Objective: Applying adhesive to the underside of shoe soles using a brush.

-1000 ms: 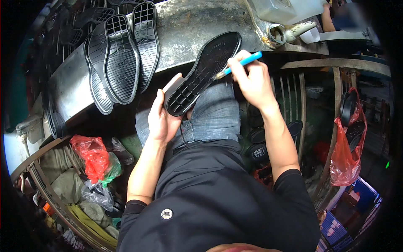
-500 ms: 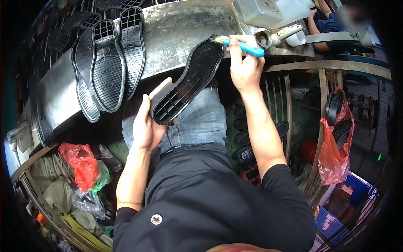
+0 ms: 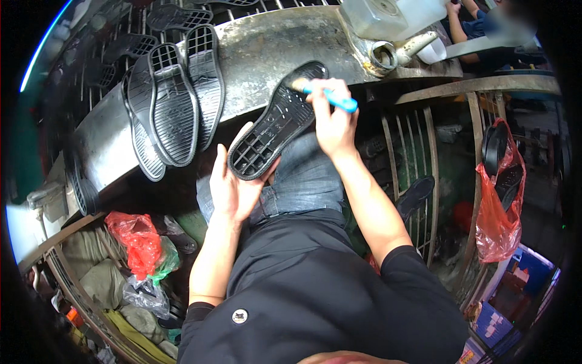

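A black shoe sole (image 3: 276, 124) lies tilted over my lap, its gridded heel end toward me and its toe end over the metal bench. My left hand (image 3: 237, 185) holds it by the heel, with the thumb along the left edge and fingers underneath. In my right hand (image 3: 334, 124) is a paintbrush (image 3: 339, 101) with a blue handle, gripped between thumb and fingers. Its pale bristles touch the upper face of the sole near the toe. Several more black soles (image 3: 173, 109) lie overlapping on the bench to the left.
The worn metal bench (image 3: 267, 42) curves across the front. At its right stand a translucent plastic container (image 3: 376, 21) and a glue-stained metal pot (image 3: 383, 56). A red bag (image 3: 498, 212) with footwear hangs on the right rail; a red plastic bag (image 3: 134, 239) lies lower left. Another person's arm (image 3: 458, 27) shows far right.
My right hand has drawn the brush from the sole's toe tip inward, down and to the left. The sole's face has tipped more toward view. The whole view has shifted slightly.
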A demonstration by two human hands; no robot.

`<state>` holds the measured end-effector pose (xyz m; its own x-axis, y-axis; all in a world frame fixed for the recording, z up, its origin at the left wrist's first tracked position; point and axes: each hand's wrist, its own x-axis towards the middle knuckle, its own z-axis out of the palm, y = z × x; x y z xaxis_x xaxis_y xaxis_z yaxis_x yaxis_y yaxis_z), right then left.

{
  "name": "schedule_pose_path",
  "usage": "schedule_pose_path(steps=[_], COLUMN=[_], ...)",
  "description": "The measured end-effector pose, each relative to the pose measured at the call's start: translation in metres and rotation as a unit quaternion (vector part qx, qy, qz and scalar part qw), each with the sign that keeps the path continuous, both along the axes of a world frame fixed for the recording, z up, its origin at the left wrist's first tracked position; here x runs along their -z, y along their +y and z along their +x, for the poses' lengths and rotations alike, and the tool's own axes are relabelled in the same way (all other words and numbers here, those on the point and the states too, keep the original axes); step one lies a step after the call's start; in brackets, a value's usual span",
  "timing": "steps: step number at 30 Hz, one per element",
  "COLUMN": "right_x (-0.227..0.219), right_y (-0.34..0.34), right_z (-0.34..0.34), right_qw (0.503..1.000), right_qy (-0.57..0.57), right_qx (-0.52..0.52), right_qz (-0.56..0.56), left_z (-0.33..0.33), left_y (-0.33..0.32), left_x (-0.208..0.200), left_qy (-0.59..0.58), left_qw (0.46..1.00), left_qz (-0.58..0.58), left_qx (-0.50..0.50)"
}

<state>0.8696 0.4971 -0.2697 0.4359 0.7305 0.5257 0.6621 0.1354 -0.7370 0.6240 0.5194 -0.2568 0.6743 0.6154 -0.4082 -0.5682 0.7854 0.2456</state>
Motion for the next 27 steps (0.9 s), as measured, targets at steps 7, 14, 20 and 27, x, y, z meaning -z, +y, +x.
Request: schedule_pose_path(steps=[7,14,20,27], right_x=[-0.009,-0.051,-0.077,-0.062], right_y=[-0.058,-0.065,-0.037,-0.011], right_z=[-0.081,-0.097,-0.013,0.073], right_qw=[0.996,0.970,0.958,0.982], right_qy=[0.027,0.000,0.116,0.027], right_qx=[-0.084,-0.241,-0.139,-0.015], right_qz=[0.029,-0.038,-0.221,-0.187], left_z=[-0.002,-0.010,-0.003,-0.003], left_y=[-0.002,-0.002,-0.002,0.011], left_x=[0.013,0.019,0.004,-0.013], left_qy=[-0.077,-0.178,0.069,0.112], left_qw=[0.993,0.980,0.995,0.973], left_qz=[-0.090,-0.086,0.072,0.196], left_qx=[-0.018,0.012,0.008,0.052])
